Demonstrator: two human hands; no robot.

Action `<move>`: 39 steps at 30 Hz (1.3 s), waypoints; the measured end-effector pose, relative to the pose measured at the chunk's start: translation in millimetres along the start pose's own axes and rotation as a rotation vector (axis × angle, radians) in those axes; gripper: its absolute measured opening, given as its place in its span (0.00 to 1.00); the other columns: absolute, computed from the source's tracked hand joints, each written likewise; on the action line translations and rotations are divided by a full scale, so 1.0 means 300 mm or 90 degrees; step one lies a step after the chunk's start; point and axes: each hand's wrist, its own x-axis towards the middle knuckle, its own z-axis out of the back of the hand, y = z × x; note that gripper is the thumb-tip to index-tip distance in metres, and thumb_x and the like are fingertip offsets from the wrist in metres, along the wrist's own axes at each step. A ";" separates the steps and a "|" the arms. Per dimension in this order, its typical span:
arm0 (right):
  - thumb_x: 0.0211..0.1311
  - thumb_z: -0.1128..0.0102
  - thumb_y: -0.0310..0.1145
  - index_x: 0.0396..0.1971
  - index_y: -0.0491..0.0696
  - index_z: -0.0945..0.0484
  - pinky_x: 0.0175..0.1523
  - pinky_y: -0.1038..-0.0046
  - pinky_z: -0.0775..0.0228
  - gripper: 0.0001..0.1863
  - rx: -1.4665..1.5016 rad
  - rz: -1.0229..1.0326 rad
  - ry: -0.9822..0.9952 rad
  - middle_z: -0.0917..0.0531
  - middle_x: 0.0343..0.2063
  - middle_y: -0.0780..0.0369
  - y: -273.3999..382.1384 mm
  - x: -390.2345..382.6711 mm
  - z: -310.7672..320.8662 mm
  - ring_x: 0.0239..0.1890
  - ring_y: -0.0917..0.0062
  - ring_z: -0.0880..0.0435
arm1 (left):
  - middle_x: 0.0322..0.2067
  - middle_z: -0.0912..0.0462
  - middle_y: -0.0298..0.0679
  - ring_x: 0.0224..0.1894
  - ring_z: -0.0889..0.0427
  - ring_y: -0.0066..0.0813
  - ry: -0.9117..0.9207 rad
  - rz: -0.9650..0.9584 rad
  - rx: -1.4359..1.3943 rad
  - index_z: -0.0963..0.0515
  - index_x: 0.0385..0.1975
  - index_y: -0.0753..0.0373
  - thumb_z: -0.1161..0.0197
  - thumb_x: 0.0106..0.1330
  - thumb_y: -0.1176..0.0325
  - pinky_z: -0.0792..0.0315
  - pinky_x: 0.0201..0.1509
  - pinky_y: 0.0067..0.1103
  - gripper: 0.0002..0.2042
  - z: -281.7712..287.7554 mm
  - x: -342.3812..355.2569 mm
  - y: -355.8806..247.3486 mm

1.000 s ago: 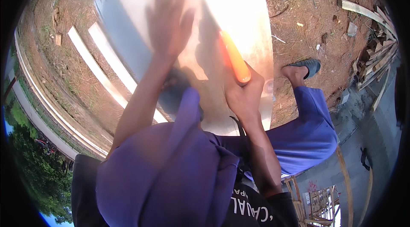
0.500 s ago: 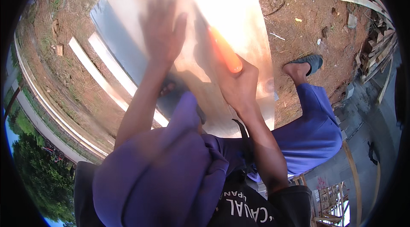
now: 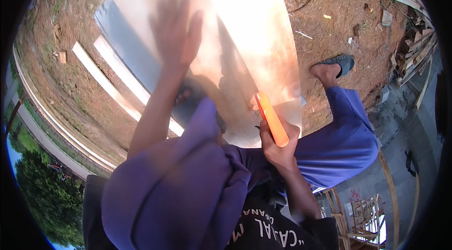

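A large pale plywood sheet [image 3: 235,130] lies in front of me, its far part washed out by glare. My left hand [image 3: 176,33] rests flat on it with the fingers spread, blurred toward the tips. My right hand [image 3: 281,145] is wrapped around the orange handle of a handsaw [image 3: 273,120], near the sheet's close edge beside my right thigh. Its blade shows as a dark, narrowing strip that runs away from the handle over the wood. Where the teeth meet the sheet cannot be made out.
Two pale wooden strips [image 3: 106,80] lie on the ground at the left, next to a grey-blue sheet [image 3: 125,31] under the plywood. At the far right is a pile of scrap wood [image 3: 416,52]. My right foot in a dark sandal [image 3: 346,64] stands on reddish soil.
My right hand has drawn the handsaw back toward my body and slightly right, uncovering more of the blade strip. My left hand stays flat in nearly the same place.
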 end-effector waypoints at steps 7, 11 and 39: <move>0.54 0.33 0.21 0.22 0.40 0.25 0.25 0.73 0.33 0.08 0.034 0.002 -0.007 0.24 0.15 0.57 0.015 0.050 -0.053 0.16 0.78 0.26 | 0.70 0.32 0.52 0.75 0.41 0.60 -0.010 -0.012 0.008 0.25 0.65 0.56 0.40 0.73 0.54 0.50 0.73 0.61 0.24 -0.004 0.021 0.025; 0.51 0.34 0.18 0.29 0.39 0.18 0.27 0.74 0.28 0.05 -0.150 0.044 0.019 0.20 0.18 0.58 0.035 -0.393 0.246 0.17 0.72 0.20 | 0.70 0.32 0.52 0.74 0.40 0.60 -0.009 0.000 0.005 0.25 0.65 0.56 0.40 0.73 0.54 0.49 0.72 0.61 0.24 0.006 0.013 0.018; 0.39 0.37 0.20 0.29 0.37 0.19 0.24 0.73 0.27 0.12 -0.071 0.325 -0.068 0.18 0.21 0.57 0.067 -0.226 0.058 0.16 0.68 0.20 | 0.68 0.30 0.50 0.74 0.37 0.54 -0.003 0.043 -0.057 0.27 0.65 0.65 0.45 0.75 0.66 0.50 0.75 0.55 0.20 0.040 0.012 0.008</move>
